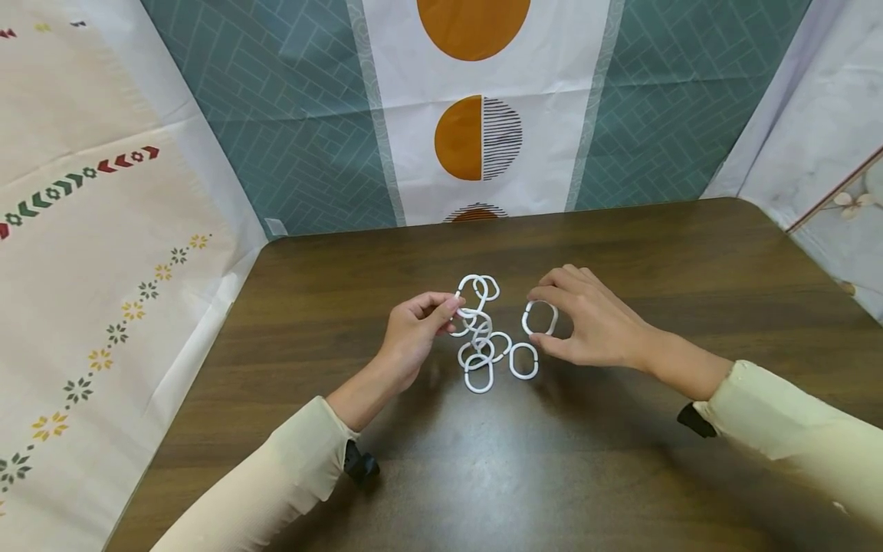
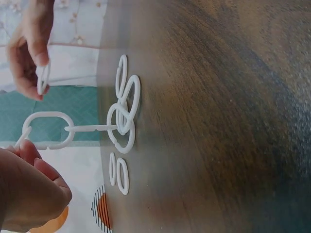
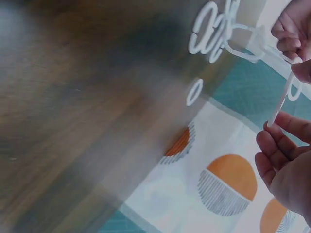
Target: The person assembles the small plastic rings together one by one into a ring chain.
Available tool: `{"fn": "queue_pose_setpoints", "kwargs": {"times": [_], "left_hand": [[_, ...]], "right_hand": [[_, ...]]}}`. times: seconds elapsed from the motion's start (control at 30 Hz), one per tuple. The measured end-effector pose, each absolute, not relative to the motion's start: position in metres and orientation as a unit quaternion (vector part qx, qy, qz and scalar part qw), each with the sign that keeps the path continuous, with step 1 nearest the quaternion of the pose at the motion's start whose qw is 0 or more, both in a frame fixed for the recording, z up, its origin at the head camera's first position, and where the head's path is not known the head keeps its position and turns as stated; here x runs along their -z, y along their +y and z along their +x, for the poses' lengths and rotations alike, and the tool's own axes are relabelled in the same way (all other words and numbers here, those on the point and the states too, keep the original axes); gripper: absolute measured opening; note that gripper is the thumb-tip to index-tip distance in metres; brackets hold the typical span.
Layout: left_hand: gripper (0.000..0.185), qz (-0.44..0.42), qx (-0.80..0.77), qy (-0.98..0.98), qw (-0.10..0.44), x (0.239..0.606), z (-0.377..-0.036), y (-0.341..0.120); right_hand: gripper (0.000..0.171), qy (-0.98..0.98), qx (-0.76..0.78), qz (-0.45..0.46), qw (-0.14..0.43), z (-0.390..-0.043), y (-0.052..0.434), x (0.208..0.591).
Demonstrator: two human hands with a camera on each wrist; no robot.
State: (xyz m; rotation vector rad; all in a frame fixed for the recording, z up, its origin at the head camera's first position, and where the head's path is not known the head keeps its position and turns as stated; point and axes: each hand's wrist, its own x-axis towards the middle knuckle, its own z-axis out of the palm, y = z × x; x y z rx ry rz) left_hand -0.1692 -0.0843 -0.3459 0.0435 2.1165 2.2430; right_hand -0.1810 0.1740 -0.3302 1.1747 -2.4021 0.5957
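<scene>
My left hand [image 1: 451, 307] pinches the top ring [image 2: 46, 130] of a chain of white plastic rings [image 1: 480, 346] and lifts that end off the dark wooden table [image 1: 621, 253]. The rest of the chain lies in a small heap on the table. My right hand [image 1: 534, 318] holds a single white ring [image 1: 540, 318] upright between thumb and forefinger, just right of the chain and apart from it. In the right wrist view the single ring [image 3: 282, 104] shows edge-on in the right hand [image 3: 286, 99], with the left hand's fingers [image 3: 291, 34] above it.
One loose ring [image 1: 523, 360] lies right of the heap, and two more rings [image 1: 477, 288] lie behind it. Patterned cloth hangs behind the table [image 1: 476, 138] and at both sides. The table's left edge [image 1: 207, 360] is near my left forearm.
</scene>
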Motion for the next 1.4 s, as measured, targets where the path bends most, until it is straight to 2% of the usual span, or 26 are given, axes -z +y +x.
{"fn": "queue_pose_setpoints", "kwargs": {"times": [0.27,0.57,1.07,1.4], "left_hand": [[0.02,0.02,-0.717,0.696,0.045,0.346,-0.168,-0.084],[0.019,0.038,-0.699,0.712,0.057,0.348,-0.163,-0.081],[0.018,0.039,-0.677,0.733,0.05,0.348,-0.162,-0.083],[0.018,0.047,-0.662,0.747,0.041,0.349,-0.162,-0.082]], "right_hand": [[0.041,-0.831,-0.25,0.449,0.212,-0.193,0.153,0.316],[0.043,-0.809,-0.267,0.487,0.194,-0.203,0.126,0.307],[0.041,-0.84,-0.253,0.475,0.072,-0.202,0.12,0.296],[0.041,-0.852,-0.223,0.472,0.035,-0.202,0.12,0.289]]}}
